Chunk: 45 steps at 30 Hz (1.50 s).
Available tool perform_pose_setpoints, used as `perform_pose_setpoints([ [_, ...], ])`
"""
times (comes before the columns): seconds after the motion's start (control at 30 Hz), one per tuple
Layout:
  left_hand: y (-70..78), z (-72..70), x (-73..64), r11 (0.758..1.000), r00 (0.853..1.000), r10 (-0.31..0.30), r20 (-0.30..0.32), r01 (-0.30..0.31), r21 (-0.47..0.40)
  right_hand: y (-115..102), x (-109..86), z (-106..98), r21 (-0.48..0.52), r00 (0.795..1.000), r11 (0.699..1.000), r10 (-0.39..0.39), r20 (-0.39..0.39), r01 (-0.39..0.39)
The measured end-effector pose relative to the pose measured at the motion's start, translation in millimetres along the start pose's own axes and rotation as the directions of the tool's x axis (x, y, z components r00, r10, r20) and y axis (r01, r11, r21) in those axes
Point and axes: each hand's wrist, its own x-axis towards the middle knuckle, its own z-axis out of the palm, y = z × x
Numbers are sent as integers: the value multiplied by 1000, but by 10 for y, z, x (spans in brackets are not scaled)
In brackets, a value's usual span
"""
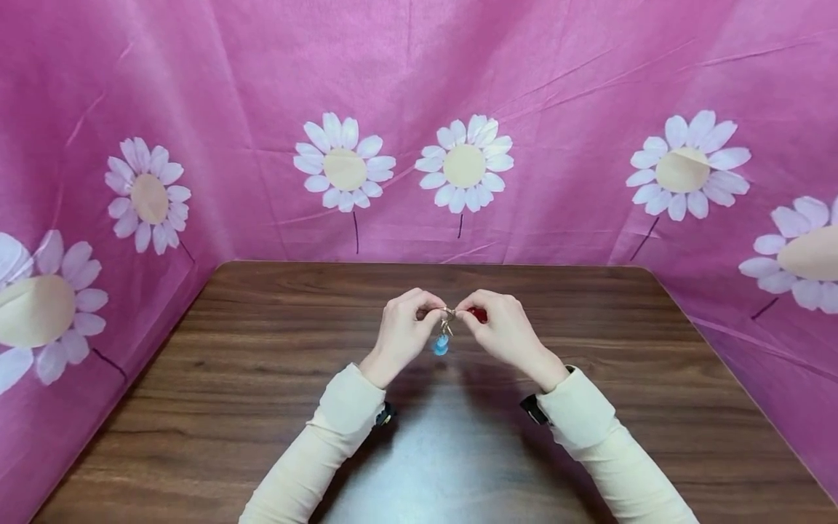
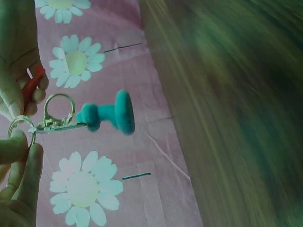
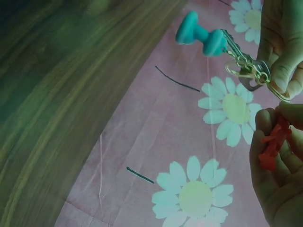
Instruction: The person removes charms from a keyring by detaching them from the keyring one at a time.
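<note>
- Left grip (image 1: 407, 329), the person's left hand, is pinching a metal key ring (image 1: 449, 312) between thumb and fingertips.
- Right grip (image 1: 507, 331), the other hand, has its fingers curled round a small red piece (image 3: 273, 146); its fingertips meet the edge of the key ring, though whether they pinch the ring itself I cannot tell.
- Both grips face each other, nearly touching, with the key ring between them above the tabletop (image 1: 419, 444), toward its far side.
- From the key ring hang short chain links (image 3: 258, 71), a second, gold-coloured ring (image 2: 59, 95) and a flat metal strip (image 3: 233, 45) with a jagged edge.
- Lowest of the hanging things is a blue charm (image 1: 441, 346), shaped like a spool with a narrow waist and wider ends; it hangs clear of both grips.
- Pale cream sleeves (image 1: 579, 411) cover both forearms, and dark devices (image 1: 385, 415) show at the wrists.
- Brown wood grain runs across the tabletop.
- Behind and on both sides stands a pink cloth (image 1: 406, 65) printed with white daisies (image 1: 345, 169).
</note>
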Motion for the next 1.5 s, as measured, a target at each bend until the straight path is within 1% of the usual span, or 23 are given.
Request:
perform_pose_setpoints([
  [0.1,21,1,28,1000,999,-8,-41,7,-22,-12,20,-11,-3,999,1000,-11,-40,11],
  [0.2,32,2,50,998,998,-31,-60,28,-62,-26,28,-16,-1,999,1000,-8,-54,8],
  [0.3,39,-2,64,990,995,-81,-57,74,-116,-32,26,-10,5,998,1000,-2,-61,3],
  [0.37,43,-1,64,981,991,-122,-54,112,-161,-35,17,-1,9,998,1000,1,-65,0],
  [0.4,89,-22,67,972,988,-150,-45,139,-191,-36,11,4,11,998,1000,1,-68,0],
  [0.47,85,-17,62,949,979,-199,-34,184,-254,-38,2,17,17,997,1000,2,-74,-1],
  [0.53,83,-11,55,918,967,-255,-29,233,-322,-42,-1,25,29,997,1000,-1,-81,3],
  [0.6,84,-8,53,889,952,-305,-27,275,-367,-43,4,32,43,996,999,1,-85,3],
  [0.63,41,18,48,880,947,-320,-32,284,-381,-43,6,33,54,996,999,6,-85,-1],
  [0.7,60,22,46,862,935,-352,-41,307,-403,-40,7,35,81,996,997,20,-84,-13],
  [0.8,83,39,46,837,925,-378,-43,321,-444,-32,1,36,111,996,993,50,-79,-41],
  [0.9,110,51,46,790,910,-414,-30,343,-509,-33,-4,36,129,995,990,67,-76,-57],
  [0.93,109,61,48,769,903,-429,-24,352,-533,-36,-3,35,131,995,990,68,-76,-58],
  [1.03,113,76,54,696,877,-481,-5,378,-610,-50,9,34,155,995,986,69,-75,-57],
  [1.1,122,82,57,633,855,-518,21,400,-662,-54,15,34,176,994,983,75,-74,-61],
  [1.17,139,78,58,555,833,-549,65,421,-718,-56,15,33,200,994,977,84,-70,-68],
  [1.23,160,55,65,483,813,-574,97,432,-761,-42,5,35,211,994,974,97,-57,-83],
  [1.27,168,34,73,453,806,-585,96,422,-785,-27,-5,39,216,993,972,111,-48,-98],
  [1.3,171,11,84,437,802,-591,84,405,-803,-6,-17,43,228,991,967,128,-38,-116],
  [1.33,171,-16,94,428,800,-596,67,387,-817,17,-30,48,238,988,961,149,-26,-139],
  [1.37,170,-47,104,431,800,-598,48,371,-822,42,-43,50,249,985,955,172,-13,-163],
  [1.43,161,-102,126,457,806,-592,16,352,-817,71,-57,37,273,977,940,213,-1,-204],
  [1.5,150,-136,139,489,818,-575,22,366,-792,81,-53,10,304,971,925,241,0,-230],
])
